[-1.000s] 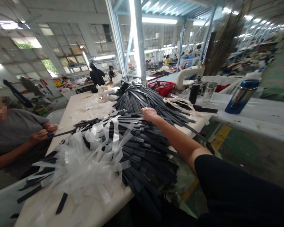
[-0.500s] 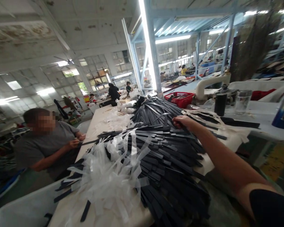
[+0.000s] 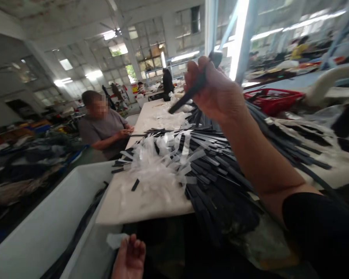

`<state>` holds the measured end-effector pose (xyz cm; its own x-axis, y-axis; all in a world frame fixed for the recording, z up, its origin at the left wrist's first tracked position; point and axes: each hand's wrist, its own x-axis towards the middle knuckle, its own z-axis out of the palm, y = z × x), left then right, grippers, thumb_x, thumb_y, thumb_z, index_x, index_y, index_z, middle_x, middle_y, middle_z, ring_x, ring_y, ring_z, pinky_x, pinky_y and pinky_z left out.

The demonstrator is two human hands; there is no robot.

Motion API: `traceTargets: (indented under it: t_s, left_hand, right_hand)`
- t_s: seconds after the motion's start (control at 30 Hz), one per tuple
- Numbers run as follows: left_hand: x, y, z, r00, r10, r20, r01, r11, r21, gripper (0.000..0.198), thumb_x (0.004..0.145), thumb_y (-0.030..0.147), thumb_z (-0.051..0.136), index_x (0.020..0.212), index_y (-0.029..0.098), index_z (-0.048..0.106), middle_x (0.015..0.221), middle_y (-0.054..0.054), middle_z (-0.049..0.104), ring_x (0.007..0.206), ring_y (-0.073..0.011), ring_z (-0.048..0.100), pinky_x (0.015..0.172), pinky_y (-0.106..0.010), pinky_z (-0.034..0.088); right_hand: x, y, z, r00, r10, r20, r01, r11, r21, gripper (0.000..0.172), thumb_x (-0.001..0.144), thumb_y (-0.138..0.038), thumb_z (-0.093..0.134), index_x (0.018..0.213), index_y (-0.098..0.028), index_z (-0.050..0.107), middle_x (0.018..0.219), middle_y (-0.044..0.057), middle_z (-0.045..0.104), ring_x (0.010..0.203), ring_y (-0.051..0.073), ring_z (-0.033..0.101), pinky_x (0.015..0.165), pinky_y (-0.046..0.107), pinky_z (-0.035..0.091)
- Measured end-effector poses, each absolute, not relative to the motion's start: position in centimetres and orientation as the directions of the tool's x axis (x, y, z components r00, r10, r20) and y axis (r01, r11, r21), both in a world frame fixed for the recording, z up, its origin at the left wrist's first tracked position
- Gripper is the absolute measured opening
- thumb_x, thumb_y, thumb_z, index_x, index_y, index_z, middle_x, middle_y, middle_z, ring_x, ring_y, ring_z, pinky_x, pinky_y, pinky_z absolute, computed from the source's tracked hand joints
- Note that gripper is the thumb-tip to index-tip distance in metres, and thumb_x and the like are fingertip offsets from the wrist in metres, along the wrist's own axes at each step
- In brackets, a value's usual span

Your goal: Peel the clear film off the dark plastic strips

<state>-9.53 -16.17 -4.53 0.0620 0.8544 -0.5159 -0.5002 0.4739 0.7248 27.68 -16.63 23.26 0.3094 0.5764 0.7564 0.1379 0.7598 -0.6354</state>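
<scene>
My right hand (image 3: 213,90) is raised above the table, fingers closed round one dark strap (image 3: 189,95) that slants down to the left. Below it a big pile of dark straps (image 3: 218,170) covers the white table (image 3: 139,205), with a heap of clear plastic strips (image 3: 159,162) on its left side. My left hand (image 3: 130,257) shows at the bottom edge, low below the table's front edge, fingers curled loosely and holding nothing that I can see.
A person in a grey shirt (image 3: 103,128) sits at the table's left side, handling a strap. A white bin (image 3: 46,228) stands at the lower left. A red basket (image 3: 275,99) and a white pipe (image 3: 328,81) lie at the right. More people work far back.
My right hand has lifted off the pile with one dark strap in it. The camera has swung left and down, and my left hand has come into view at the bottom.
</scene>
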Motion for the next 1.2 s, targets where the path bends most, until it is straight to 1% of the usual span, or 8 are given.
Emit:
traceTargets:
  t_s: [0.1,0.23,0.37,0.53,0.7,0.83,1.03,1.2]
  left_hand:
    - [-10.5,-16.5,-3.4,-0.007,0.807,-0.591,-0.769,0.374,0.519,0.041,0.099,0.009,0.039,0.071,0.016,0.068,0.069,-0.001,0.072,0.058,-0.0101,0.065,0.062,-0.026,0.058]
    - [-12.5,-17.4,-1.6,-0.139,0.84,-0.525,-0.861,0.159,0.483,0.036,0.1,0.017,0.042,0.073,0.015,0.066,0.069,-0.001,0.07,0.056,-0.0089,0.063,0.062,-0.025,0.058]
    - [-14.1,-18.3,-1.6,-0.217,0.838,-0.501,-0.866,0.072,0.496,0.029,0.098,0.019,0.05,0.074,0.016,0.066,0.071,-0.001,0.07,0.056,-0.009,0.063,0.062,-0.024,0.057]
    - [-13.3,-19.1,-3.2,-0.168,0.823,-0.543,-0.868,0.139,0.477,0.02,0.095,0.017,0.055,0.079,0.016,0.068,0.074,-0.001,0.071,0.059,-0.0097,0.065,0.061,-0.025,0.057]
    - [-11.7,-19.4,-4.2,-0.107,0.841,-0.531,-0.853,0.197,0.484,0.008,0.086,0.018,0.069,0.078,0.016,0.069,0.069,0.001,0.069,0.056,-0.0094,0.063,0.06,-0.025,0.057]
    - [-11.5,-19.4,-4.7,-0.081,0.849,-0.523,-0.826,0.236,0.511,0.01,0.077,0.02,0.078,0.076,0.015,0.069,0.066,0.001,0.067,0.054,-0.0093,0.061,0.059,-0.024,0.056]
    - [-11.3,-19.4,-5.1,-0.098,0.833,-0.545,-0.812,0.25,0.528,0.009,0.079,0.021,0.076,0.078,0.015,0.069,0.073,-0.002,0.07,0.058,-0.0094,0.063,0.061,-0.024,0.057]
    - [-11.0,-19.3,-4.8,-0.071,0.834,-0.547,-0.818,0.266,0.511,0.012,0.078,0.021,0.078,0.076,0.016,0.068,0.066,0.001,0.067,0.055,-0.0095,0.061,0.059,-0.023,0.056]
  right_hand:
    - [19.9,-16.1,22.2,-0.083,0.48,0.873,0.128,0.874,-0.469,0.006,0.088,-0.025,0.066,0.09,-0.021,0.071,0.102,0.0,0.066,0.102,0.015,0.063,0.091,0.029,0.052]
    - [12.4,-18.5,16.4,-0.335,0.437,0.835,0.299,0.89,-0.345,0.015,0.087,-0.01,0.061,0.088,-0.02,0.071,0.091,0.003,0.066,0.085,0.013,0.066,0.081,0.025,0.054]
    - [9.3,-20.2,9.2,-0.31,0.578,0.755,0.312,0.812,-0.494,0.02,0.087,-0.006,0.057,0.094,-0.021,0.069,0.089,0.004,0.067,0.078,0.012,0.066,0.071,0.023,0.054]
    - [7.5,-20.8,4.1,-0.277,0.668,0.691,0.297,0.743,-0.6,0.018,0.086,-0.005,0.058,0.092,-0.019,0.068,0.089,0.004,0.067,0.076,0.012,0.065,0.07,0.022,0.054]
    - [7.2,-20.2,2.4,-0.29,0.65,0.702,0.293,0.759,-0.582,0.02,0.087,-0.006,0.056,0.094,-0.021,0.067,0.09,0.004,0.066,0.078,0.012,0.065,0.07,0.023,0.055]
    - [7.5,-19.7,1.3,-0.31,0.648,0.695,0.307,0.76,-0.572,0.019,0.088,-0.006,0.057,0.095,-0.021,0.066,0.09,0.004,0.065,0.077,0.011,0.065,0.07,0.022,0.055]
    - [8.1,-19.6,1.0,-0.253,0.677,0.691,0.336,0.731,-0.594,0.019,0.088,-0.005,0.057,0.095,-0.021,0.066,0.09,0.004,0.066,0.079,0.012,0.065,0.073,0.023,0.055]
    - [8.0,-19.5,0.7,-0.29,0.679,0.675,0.309,0.734,-0.605,0.017,0.089,-0.008,0.057,0.095,-0.021,0.066,0.091,0.004,0.066,0.077,0.011,0.064,0.071,0.023,0.055]
